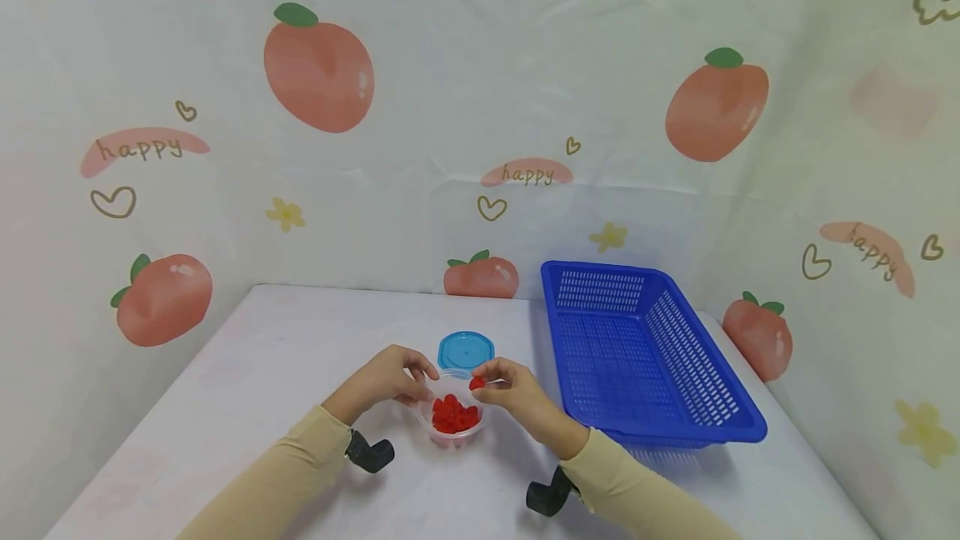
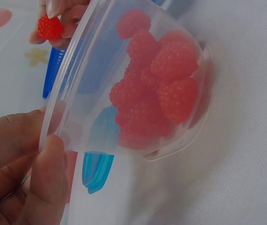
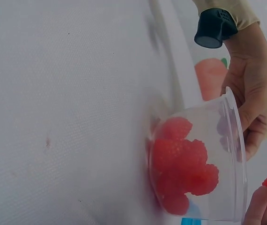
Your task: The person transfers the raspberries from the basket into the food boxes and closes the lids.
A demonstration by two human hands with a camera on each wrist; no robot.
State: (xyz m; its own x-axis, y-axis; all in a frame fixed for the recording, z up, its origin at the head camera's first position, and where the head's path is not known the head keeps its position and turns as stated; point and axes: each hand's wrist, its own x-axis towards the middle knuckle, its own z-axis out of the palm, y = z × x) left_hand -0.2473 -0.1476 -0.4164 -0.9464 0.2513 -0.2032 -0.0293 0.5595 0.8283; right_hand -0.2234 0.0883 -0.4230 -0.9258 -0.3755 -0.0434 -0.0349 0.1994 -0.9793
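Observation:
A clear round plastic tub (image 1: 447, 438) stands on the white table with several red raspberries (image 1: 454, 417) heaped at its bottom. My left hand (image 1: 395, 375) pinches the tub's rim (image 2: 53, 101) between thumb and fingers on its left side. Over the right part of the opening, my right hand (image 1: 517, 397) holds one raspberry (image 2: 49, 28) between thumb and fingertips. That same berry shows at the lower right corner of the right wrist view. Just behind the tub lies a translucent blue lid (image 1: 466, 349).
A large blue plastic basket (image 1: 637, 340) with mesh sides stands right of the tub, close by my right forearm. Black wrist cameras (image 1: 369, 451) sit at both cuffs. Behind the table (image 1: 315, 332) hangs a white printed cloth (image 1: 420, 65).

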